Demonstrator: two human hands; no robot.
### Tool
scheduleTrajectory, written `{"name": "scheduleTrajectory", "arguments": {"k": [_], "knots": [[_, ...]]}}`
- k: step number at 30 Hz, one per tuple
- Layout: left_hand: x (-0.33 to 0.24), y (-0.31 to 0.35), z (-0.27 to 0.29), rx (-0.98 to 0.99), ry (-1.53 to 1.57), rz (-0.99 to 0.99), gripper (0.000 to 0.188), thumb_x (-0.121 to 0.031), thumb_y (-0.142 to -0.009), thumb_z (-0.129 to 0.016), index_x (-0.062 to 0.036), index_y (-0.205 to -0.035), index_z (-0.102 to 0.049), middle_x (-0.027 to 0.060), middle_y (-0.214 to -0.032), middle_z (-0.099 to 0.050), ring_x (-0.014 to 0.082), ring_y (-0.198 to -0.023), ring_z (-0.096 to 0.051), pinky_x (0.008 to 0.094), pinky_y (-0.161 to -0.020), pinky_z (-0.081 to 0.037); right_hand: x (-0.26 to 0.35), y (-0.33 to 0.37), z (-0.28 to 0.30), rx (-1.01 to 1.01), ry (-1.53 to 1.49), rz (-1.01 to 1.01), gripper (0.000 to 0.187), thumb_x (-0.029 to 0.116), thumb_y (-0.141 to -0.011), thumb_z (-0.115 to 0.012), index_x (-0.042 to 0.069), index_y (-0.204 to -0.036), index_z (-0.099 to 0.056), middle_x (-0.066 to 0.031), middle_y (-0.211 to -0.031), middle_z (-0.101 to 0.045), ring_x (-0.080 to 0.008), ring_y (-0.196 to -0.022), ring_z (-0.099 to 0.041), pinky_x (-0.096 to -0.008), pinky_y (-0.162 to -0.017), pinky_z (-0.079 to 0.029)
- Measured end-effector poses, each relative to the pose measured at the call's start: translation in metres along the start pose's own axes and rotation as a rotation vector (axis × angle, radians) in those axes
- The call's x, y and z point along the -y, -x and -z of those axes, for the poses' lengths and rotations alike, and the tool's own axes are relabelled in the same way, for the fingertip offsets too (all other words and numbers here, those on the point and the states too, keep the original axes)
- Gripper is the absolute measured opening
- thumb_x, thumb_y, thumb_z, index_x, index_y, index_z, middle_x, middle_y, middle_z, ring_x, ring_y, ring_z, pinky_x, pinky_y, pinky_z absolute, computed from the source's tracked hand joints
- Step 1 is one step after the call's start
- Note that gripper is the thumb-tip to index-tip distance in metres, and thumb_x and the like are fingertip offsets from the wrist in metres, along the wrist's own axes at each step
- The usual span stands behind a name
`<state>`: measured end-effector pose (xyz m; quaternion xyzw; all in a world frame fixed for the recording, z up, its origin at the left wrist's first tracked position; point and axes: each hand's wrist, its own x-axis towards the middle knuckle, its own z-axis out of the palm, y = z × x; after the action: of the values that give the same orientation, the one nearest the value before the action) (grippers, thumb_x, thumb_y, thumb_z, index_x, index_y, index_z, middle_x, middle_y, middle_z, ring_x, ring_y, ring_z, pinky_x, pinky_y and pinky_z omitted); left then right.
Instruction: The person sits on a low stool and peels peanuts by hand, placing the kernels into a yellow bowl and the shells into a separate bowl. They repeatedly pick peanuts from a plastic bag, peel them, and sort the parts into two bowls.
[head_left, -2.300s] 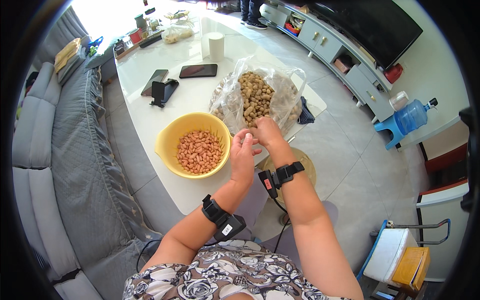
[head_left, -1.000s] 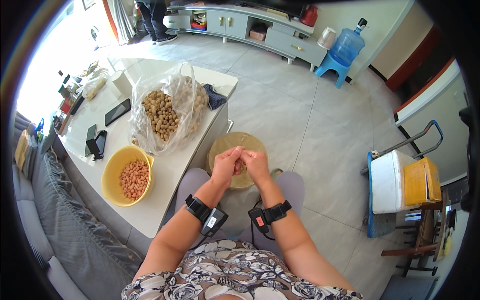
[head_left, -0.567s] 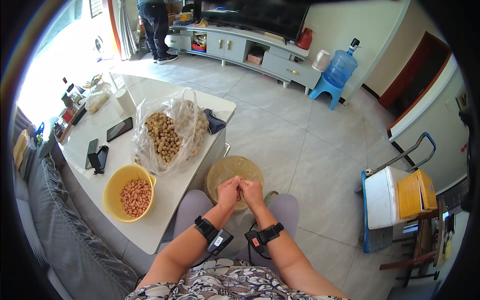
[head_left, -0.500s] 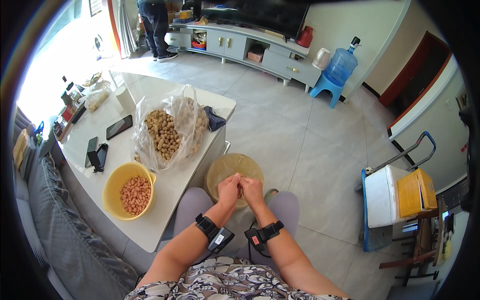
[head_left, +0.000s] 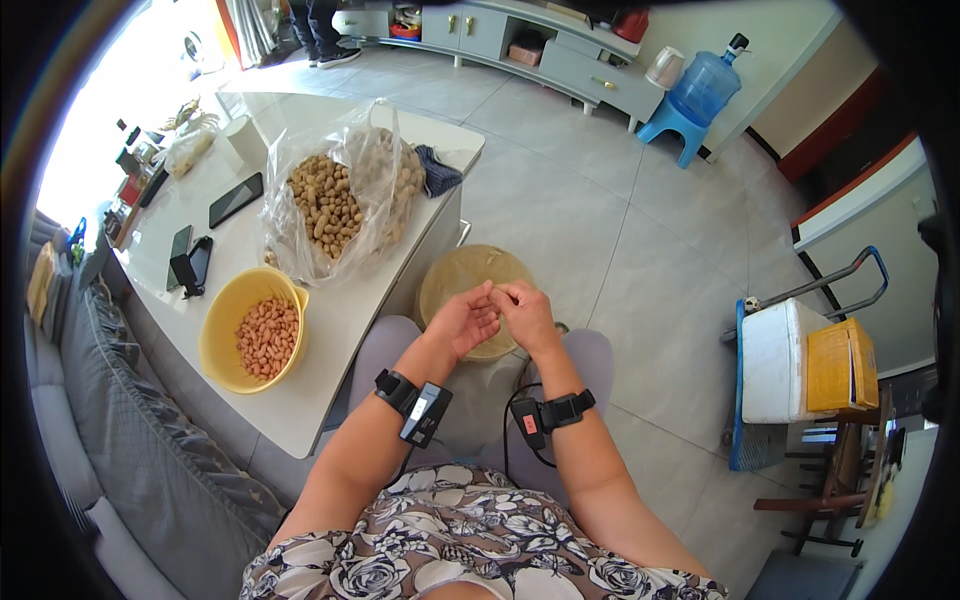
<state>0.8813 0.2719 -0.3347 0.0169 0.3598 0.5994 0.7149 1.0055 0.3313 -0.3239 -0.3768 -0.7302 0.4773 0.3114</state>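
My left hand (head_left: 466,320) is turned palm up over the bin, its fingers loosely curled and apart, with no item visible in the palm. Its upper fingertips meet those of my right hand (head_left: 527,316), which is closed in a pinch; whatever lies between the fingertips is too small to make out. Below both hands stands a round, yellowish bin (head_left: 450,270) on the floor, between my knees and the table. On the table to the left, a clear plastic bag holds unshelled peanuts (head_left: 325,205). A yellow bowl (head_left: 220,345) nearer me contains shelled pink peanuts (head_left: 268,338).
The white table (head_left: 310,375) also bears phones (head_left: 236,200), a dark cloth (head_left: 437,170) and a paper cup (head_left: 245,140). A grey sofa (head_left: 130,430) runs along the left. At right stands a trolley with a white box (head_left: 780,360). Another person's legs (head_left: 318,30) show at the far left.
My left hand has rolled palm up and its fingers have loosened, while the right keeps its pinch. Both hands have risen slightly relative to the bin. The whole view has tilted downward.
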Motion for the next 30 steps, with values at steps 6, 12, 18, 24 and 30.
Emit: {"name": "scheduleTrajectory", "arguments": {"k": [6, 12, 18, 24, 30], "knots": [[0.008, -0.007, 0.006, 0.060, 0.016, -0.018, 0.022, -0.027, -0.093, -0.050, -0.0087, -0.082, -0.055, -0.0025, -0.067, -0.051, 0.0081, -0.058, -0.048, 0.0234, -0.055, -0.045, 0.009, 0.006, -0.012, -0.190, 0.033, 0.035, 0.020, 0.016, -0.085, -0.056, -0.002, -0.078, -0.061, -0.0101, -0.074, -0.059, -0.0172, -0.063, -0.057, -0.0288, -0.056, -0.044], [0.021, -0.009, -0.009, -0.092, -0.074, -0.223, 0.024, -0.028, -0.095, -0.045, -0.0097, -0.084, -0.056, -0.0023, -0.067, -0.053, 0.0080, -0.056, -0.048, 0.0230, -0.053, -0.043, 0.008, 0.004, -0.025, -0.239, -0.504, -0.287, 0.018, 0.017, -0.089, -0.053, 0.001, -0.087, -0.061, -0.0009, -0.060, -0.055, -0.0056, -0.047, -0.047, -0.0199, -0.041, -0.039], [0.015, 0.000, -0.021, -0.166, -0.043, -0.205, 0.020, -0.024, -0.094, -0.048, -0.0071, -0.090, -0.058, 0.0000, -0.074, -0.058, 0.0081, -0.062, -0.053, 0.0239, -0.058, -0.049, -0.006, 0.003, -0.018, -0.130, -0.914, -0.348, 0.021, 0.022, -0.093, -0.051, 0.002, -0.094, -0.060, -0.0002, -0.076, -0.056, -0.0055, -0.062, -0.050, -0.0175, -0.056, -0.042], [0.009, 0.004, -0.018, -0.098, 0.044, -0.213, 0.020, -0.022, -0.092, -0.051, -0.0034, -0.094, -0.057, 0.0032, -0.083, -0.059, 0.0129, -0.072, -0.059, 0.0269, -0.066, -0.053, 0.007, 0.004, -0.011, -0.071, -0.703, -0.165, 0.020, 0.020, -0.092, -0.052, 0.002, -0.091, -0.062, -0.0011, -0.083, -0.056, -0.0101, -0.075, -0.054, -0.0232, -0.066, -0.046], [0.009, 0.001, -0.006, -0.004, 0.195, -0.137, 0.019, -0.018, -0.093, -0.048, -0.0017, -0.100, -0.053, 0.0079, -0.098, -0.058, 0.0169, -0.090, -0.057, 0.0316, -0.080, -0.051, 0.030, 0.003, 0.011, -0.020, 0.262, 0.300, 0.011, 0.013, -0.086, -0.057, 0.004, -0.087, -0.064, -0.0061, -0.086, -0.054, -0.0186, -0.077, -0.057, -0.0287, -0.065, -0.046]]}}
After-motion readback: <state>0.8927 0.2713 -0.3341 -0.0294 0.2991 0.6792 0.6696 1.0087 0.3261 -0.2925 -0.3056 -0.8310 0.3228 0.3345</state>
